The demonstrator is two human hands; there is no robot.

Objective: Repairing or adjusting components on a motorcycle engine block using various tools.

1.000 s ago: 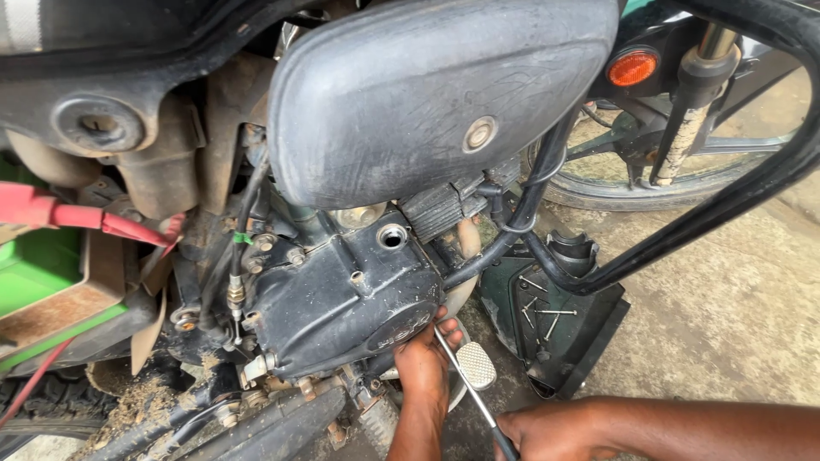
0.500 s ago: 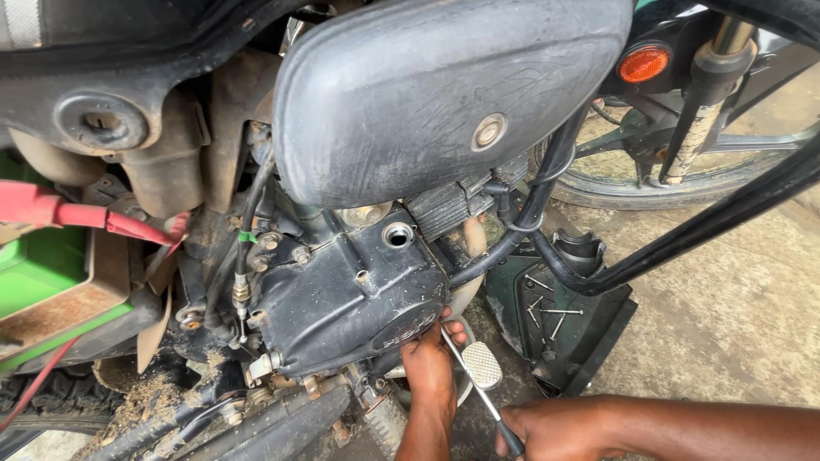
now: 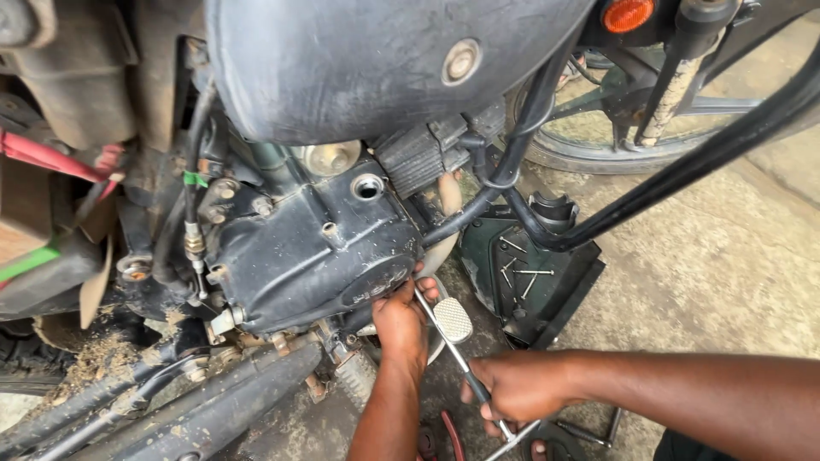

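A motorcycle lies close under the camera, its black fuel tank [image 3: 376,60] above the dark engine side cover [image 3: 316,252]. My left hand [image 3: 401,320] reaches up to the cover's lower right edge, fingers bent against it and around the tip of a long thin metal tool [image 3: 457,354]. My right hand [image 3: 512,388] grips that tool's lower end near the bottom of the view. The tool's shaft passes over the grooved metal brake pedal [image 3: 453,320].
A dark green plastic tray [image 3: 521,273] with several loose bolts lies on the concrete floor right of the engine. A black frame tube [image 3: 683,171] slants across the right side. The front wheel [image 3: 615,128] and an orange indicator [image 3: 628,13] are top right. The muddy exhaust pipe [image 3: 205,410] runs bottom left.
The camera has moved closer and lower toward the engine. My left hand has moved up to the cover's edge. My right hand still holds the tool.
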